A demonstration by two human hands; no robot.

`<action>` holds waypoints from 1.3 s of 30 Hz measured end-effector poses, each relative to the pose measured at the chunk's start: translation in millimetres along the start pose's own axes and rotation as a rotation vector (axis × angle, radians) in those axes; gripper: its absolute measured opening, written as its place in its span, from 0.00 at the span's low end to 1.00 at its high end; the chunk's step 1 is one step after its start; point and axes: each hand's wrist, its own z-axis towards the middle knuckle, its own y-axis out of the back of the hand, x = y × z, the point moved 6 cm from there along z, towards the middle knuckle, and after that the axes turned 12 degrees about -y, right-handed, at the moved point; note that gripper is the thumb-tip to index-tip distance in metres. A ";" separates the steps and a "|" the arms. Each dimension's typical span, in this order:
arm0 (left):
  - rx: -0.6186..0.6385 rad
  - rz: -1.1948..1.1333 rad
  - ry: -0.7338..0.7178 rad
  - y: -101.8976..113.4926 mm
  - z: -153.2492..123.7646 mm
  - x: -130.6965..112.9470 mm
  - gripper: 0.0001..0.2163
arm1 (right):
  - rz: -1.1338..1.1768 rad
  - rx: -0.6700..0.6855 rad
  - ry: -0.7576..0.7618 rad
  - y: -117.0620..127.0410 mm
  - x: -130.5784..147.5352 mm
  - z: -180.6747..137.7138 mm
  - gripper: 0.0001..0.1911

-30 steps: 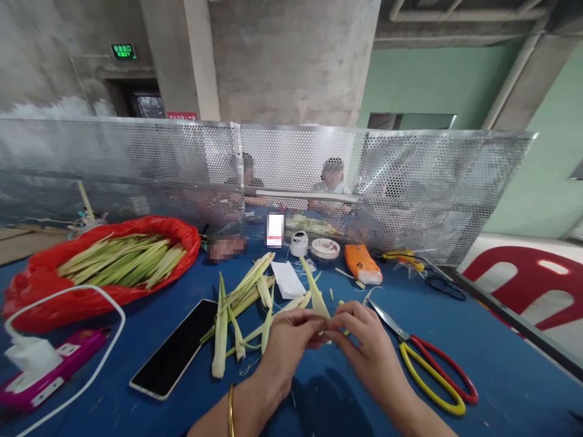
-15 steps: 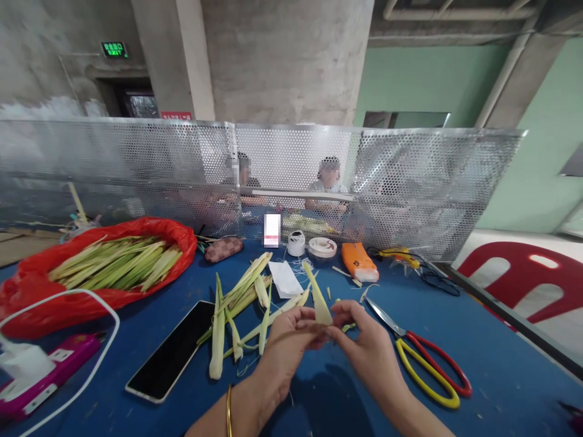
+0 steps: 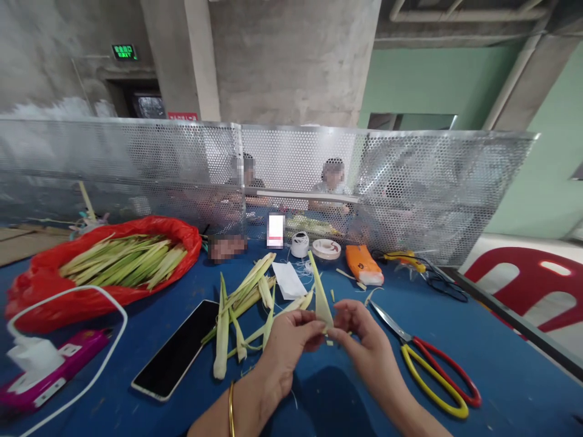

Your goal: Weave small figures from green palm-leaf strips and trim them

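Pale green, a long tapering husk-like strip (image 3: 321, 303) stands point upward, its broad lower end pinched between the thumb and fingers of the left hand (image 3: 291, 334), above whose wrist sits a thin gold bangle (image 3: 231, 409). The right hand (image 3: 364, 337) is at the strip's right side, thumb by the base, index finger raised apart from it; I cannot tell whether those tips press on the strip. Just left of the grip lie loose yellowish-green strips (image 3: 221, 340), with a folded white paper sheet (image 3: 289, 280) just beyond it. Farther left are a black-screened phone (image 3: 177, 349) and a red plastic bag (image 3: 45, 297) of long green leaves (image 3: 127, 261). To the grip's right rest metal scissors with red and yellow handles (image 3: 419, 346). Past the grip, a white spool (image 3: 299, 246), a round white roll (image 3: 326, 249) and an orange packet (image 3: 364, 266) stand before a perforated metal screen (image 3: 291, 152).
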 end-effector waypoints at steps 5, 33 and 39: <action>0.026 -0.051 0.027 -0.4 -3.0 -0.1 0.13 | -0.385 -0.071 0.470 -2.4 25.8 -15.3 0.07; -0.016 0.003 -0.154 -6.5 -2.1 -6.5 0.09 | -0.116 -0.028 -0.040 -1.0 2.8 -1.7 0.08; 0.049 0.012 -0.211 -9.5 -2.5 -6.8 0.10 | -0.065 -0.050 -0.100 1.1 -1.4 -0.7 0.07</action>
